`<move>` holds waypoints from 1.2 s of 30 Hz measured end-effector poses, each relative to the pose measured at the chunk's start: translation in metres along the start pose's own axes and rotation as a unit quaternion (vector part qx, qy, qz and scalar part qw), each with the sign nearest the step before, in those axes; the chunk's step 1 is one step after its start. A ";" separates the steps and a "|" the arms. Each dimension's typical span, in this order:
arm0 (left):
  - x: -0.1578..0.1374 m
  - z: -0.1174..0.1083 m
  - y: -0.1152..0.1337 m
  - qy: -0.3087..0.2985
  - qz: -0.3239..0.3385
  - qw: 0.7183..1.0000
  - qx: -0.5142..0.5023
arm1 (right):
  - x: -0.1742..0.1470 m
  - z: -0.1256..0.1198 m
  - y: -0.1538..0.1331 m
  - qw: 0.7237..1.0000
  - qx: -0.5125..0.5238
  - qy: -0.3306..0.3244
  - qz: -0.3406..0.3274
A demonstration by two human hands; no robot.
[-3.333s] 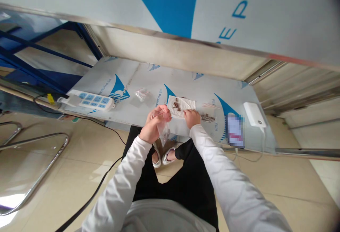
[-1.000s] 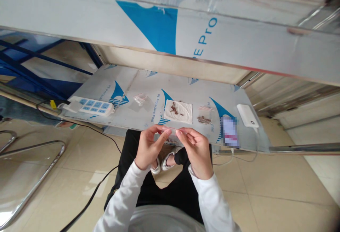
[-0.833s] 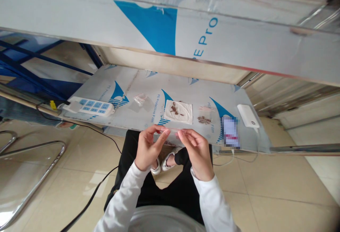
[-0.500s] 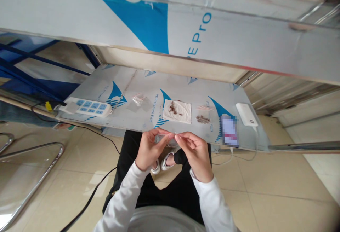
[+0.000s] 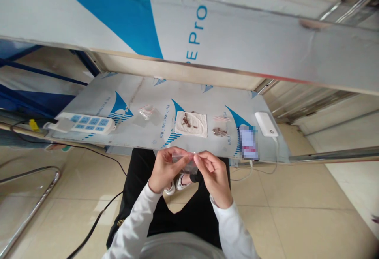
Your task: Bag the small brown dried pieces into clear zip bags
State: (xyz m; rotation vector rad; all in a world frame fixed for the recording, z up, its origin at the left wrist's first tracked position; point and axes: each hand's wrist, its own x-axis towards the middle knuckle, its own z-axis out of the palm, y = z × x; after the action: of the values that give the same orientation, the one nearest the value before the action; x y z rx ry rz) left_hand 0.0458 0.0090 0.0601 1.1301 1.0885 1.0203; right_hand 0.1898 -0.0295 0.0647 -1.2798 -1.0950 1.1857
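Observation:
Both hands pinch a small clear plastic bag (image 5: 189, 167) along its top edge, above my lap and just in front of the shelf edge. My left hand (image 5: 168, 168) grips it from the left with thumb and forefinger. My right hand (image 5: 213, 175) holds the right part, its fingertips touching those of the left. On the shelf beyond lies a white cloth (image 5: 199, 126) with several small brown pieces (image 5: 187, 121) on it. Right of the cloth is a clear bag with brown pieces (image 5: 220, 132). Further left are clear plastic bags (image 5: 147, 112).
A power strip (image 5: 91, 124) with a plug and black cable lies at the shelf's left. To the right rest a phone (image 5: 248, 142) and a white power bank (image 5: 266, 124) with a cable. An upper ledge (image 5: 251, 49) crosses above. A metal chair frame (image 5: 44, 196) stands at left.
The view has shifted, so the shelf and its things sit further left. The plastic bag between my hands now shows more plainly; both hands keep their pinch on it.

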 end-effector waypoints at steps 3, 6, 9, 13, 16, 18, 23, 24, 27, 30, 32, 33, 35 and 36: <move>-0.001 0.004 -0.002 0.003 0.011 0.999 0.039 | 0.000 -0.002 0.008 1.000 0.012 0.011 0.005; -0.003 0.007 -0.008 0.003 0.023 0.998 0.050 | 0.001 -0.006 0.016 0.999 0.038 0.012 0.031; -0.002 0.006 -0.014 -0.039 -0.003 0.999 -0.006 | 0.003 -0.011 0.019 0.997 0.068 0.031 0.037; 0.000 0.003 -0.016 -0.025 -0.012 1.000 0.009 | 0.007 -0.015 0.019 0.997 0.054 0.041 0.029; 0.001 0.005 -0.014 0.007 0.007 0.997 0.070 | 0.005 -0.014 0.017 0.999 0.030 -0.003 0.040; 0.001 0.008 -0.013 0.000 0.006 0.997 0.079 | 0.004 -0.013 0.013 0.999 0.020 -0.015 0.043; 0.002 0.006 -0.012 0.009 -0.040 0.999 0.034 | 0.036 -0.042 0.007 0.998 -0.001 0.053 0.046; 0.003 0.003 -0.012 0.024 -0.045 0.998 0.032 | 0.051 -0.055 0.010 0.996 -0.024 0.076 0.043; 0.005 -0.010 -0.012 0.076 -0.044 0.996 0.037 | 0.107 -0.100 0.024 0.973 -0.173 0.150 0.034; 0.005 -0.023 -0.016 0.102 -0.039 0.993 0.041 | 0.158 -0.138 0.042 0.928 -0.309 0.206 0.042; 0.003 -0.032 -0.023 0.107 -0.030 0.993 0.050 | 0.180 -0.153 0.050 0.903 -0.357 0.234 0.042; 0.003 -0.037 -0.028 0.105 -0.025 0.992 0.060 | 0.186 -0.157 0.052 0.891 -0.380 0.246 0.039; 0.007 -0.048 -0.039 0.108 -0.016 0.989 0.100 | 0.190 -0.156 0.055 0.866 -0.420 0.271 0.030; 0.011 -0.055 -0.045 0.117 -0.017 0.983 0.139 | 0.189 -0.152 0.056 0.851 -0.442 0.282 0.018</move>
State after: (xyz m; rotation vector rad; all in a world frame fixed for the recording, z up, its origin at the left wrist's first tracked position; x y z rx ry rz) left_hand -0.0032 0.0223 0.0094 1.2298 1.4679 1.0135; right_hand 0.3579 0.1398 -0.0040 -2.1746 -1.1834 0.2037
